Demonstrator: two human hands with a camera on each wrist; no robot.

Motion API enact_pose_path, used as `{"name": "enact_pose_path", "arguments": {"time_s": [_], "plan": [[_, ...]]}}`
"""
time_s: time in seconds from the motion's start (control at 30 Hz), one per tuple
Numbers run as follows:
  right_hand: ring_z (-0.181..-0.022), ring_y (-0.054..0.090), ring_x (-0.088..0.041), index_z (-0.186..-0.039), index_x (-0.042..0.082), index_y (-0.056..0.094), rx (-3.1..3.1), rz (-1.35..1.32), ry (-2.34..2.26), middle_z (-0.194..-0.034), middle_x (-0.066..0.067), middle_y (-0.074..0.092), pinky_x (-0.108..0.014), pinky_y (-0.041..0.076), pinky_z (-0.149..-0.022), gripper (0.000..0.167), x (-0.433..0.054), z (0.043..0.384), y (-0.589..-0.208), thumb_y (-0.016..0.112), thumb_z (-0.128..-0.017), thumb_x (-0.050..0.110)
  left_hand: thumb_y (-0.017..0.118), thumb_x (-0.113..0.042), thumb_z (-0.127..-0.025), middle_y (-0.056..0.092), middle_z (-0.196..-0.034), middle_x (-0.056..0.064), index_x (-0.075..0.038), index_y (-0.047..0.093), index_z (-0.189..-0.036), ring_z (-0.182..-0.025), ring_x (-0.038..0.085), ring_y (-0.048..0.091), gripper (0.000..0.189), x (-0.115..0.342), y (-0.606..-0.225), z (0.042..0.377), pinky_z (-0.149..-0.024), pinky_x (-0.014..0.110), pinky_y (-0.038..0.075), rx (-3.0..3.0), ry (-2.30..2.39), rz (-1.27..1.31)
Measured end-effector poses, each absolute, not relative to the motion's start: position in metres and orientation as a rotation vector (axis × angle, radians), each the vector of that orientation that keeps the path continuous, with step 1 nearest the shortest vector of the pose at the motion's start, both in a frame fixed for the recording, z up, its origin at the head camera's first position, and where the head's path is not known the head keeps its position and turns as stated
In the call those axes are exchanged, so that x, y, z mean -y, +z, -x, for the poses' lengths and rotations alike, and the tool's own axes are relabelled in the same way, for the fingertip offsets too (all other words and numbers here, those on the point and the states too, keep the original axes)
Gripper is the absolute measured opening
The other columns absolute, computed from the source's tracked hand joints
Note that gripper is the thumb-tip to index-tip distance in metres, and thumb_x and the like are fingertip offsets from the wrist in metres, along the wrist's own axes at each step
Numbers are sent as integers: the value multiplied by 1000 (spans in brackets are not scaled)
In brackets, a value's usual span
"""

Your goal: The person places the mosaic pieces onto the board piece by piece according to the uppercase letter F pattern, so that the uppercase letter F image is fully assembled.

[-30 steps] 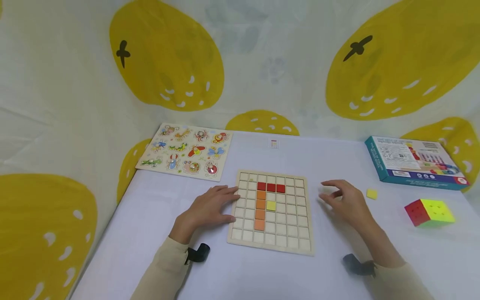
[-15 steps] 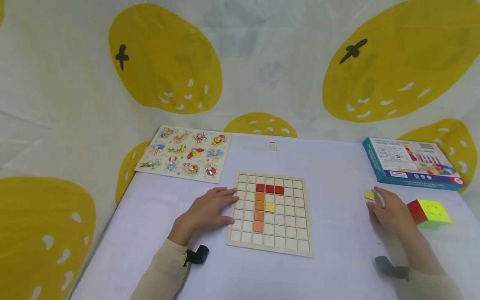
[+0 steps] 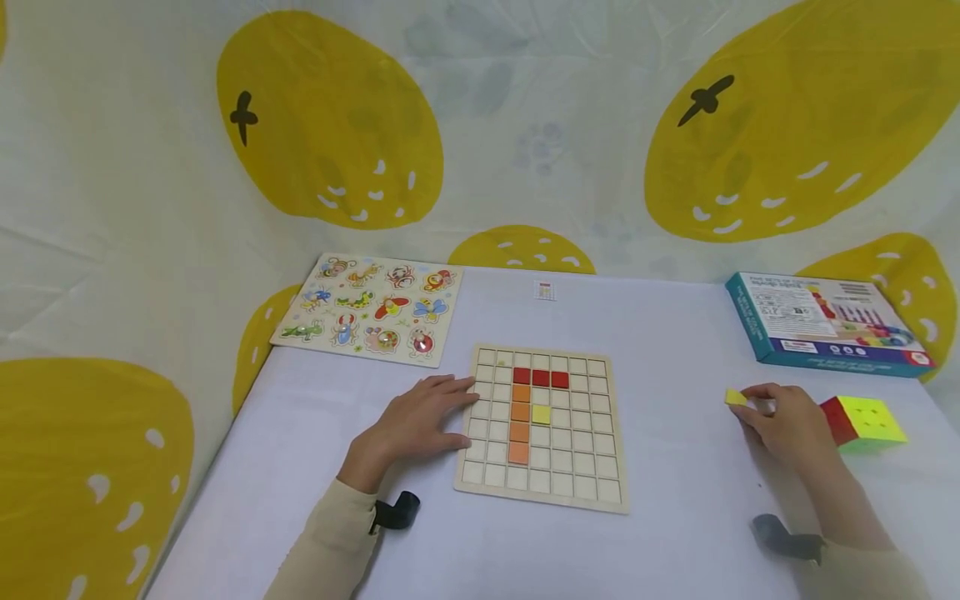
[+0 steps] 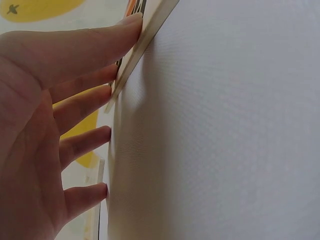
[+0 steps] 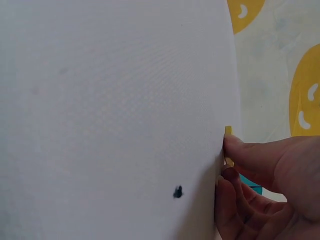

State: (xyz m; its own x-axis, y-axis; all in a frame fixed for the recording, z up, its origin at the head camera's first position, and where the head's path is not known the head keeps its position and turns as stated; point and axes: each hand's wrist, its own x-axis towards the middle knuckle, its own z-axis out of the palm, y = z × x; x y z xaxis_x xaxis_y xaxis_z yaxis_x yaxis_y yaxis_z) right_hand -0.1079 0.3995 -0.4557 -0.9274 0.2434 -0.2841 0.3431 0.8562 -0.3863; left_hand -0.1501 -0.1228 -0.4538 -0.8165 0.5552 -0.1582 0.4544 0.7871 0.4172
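A square wooden grid board (image 3: 562, 462) lies mid-table. It holds a row of three red tiles (image 3: 541, 378), a column of several orange tiles (image 3: 519, 432) and one yellow tile (image 3: 541, 414) beside that column. My left hand (image 3: 411, 429) rests against the board's left edge, its fingers spread; in the left wrist view, the thumb (image 4: 100, 45) touches the edge. Off to the right, my right hand (image 3: 787, 421) pinches a second, loose yellow tile (image 3: 734, 397) between thumb and finger. The right wrist view shows this tile tilted up at the tabletop, partly hidden by the thumb (image 5: 250, 155).
A puzzle cube (image 3: 866, 423) stands just right of my right hand. Behind it lies a teal toy box (image 3: 828, 321). A wooden insect puzzle (image 3: 371, 308) lies at the back left, and a small printed card (image 3: 545, 290) at the back middle.
My right hand has moved right, away from the board's side, to the loose yellow tile. It now pinches that tile, which has tilted up. My left hand has stayed at the board.
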Motion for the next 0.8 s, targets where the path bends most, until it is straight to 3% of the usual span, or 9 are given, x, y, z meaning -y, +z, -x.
{"name": "enact_pose_path", "arguments": {"time_s": [0.17, 0.27, 0.43, 0.57, 0.8], "plan": [[-110, 54, -49, -136, -4, 53, -2771, -486, -682, -125, -36, 55, -56, 59, -87, 65, -398, 108, -455, 71, -95, 42, 78, -43, -87, 43, -163, -9, -26, 56, -147, -154, 27, 36, 67, 123, -454, 150, -117, 58, 43, -2708, 522, -782], [-108, 58, -46, -139, -3, 52, -2744, -514, -746, -128, -35, 58, -41, 63, -80, 66, -396, 107, -453, 68, -96, 44, 78, -43, -87, 42, -164, -8, -26, 56, -148, -154, 27, 36, 67, 123, -454, 150, -117, 57, 43, -2710, 515, -785], [-106, 62, -36, -142, 0, 53, -2747, -514, -848, -130, -31, 62, -15, 53, -68, 64, -388, 106, -451, 69, -96, 41, 78, -44, -86, 42, -164, -9, -26, 56, -147, -154, 27, 36, 67, 124, -454, 151, -116, 57, 44, -2713, 511, -782], [-110, 61, -40, -141, 1, 55, -2770, -467, -854, -132, -30, 63, -14, 50, -70, 63, -379, 105, -448, 71, -95, 41, 78, -44, -87, 43, -163, -9, -25, 57, -147, -154, 27, 36, 66, 123, -453, 150, -116, 57, 44, -2708, 517, -782], [-112, 63, -39, -142, 5, 56, -2747, -361, -901, -133, -29, 63, -15, 55, -69, 61, -356, 106, -442, 69, -95, 42, 78, -43, -87, 42, -164, -9, -25, 57, -147, -155, 27, 35, 66, 123, -452, 150, -117, 57, 44, -2704, 518, -779]]}}
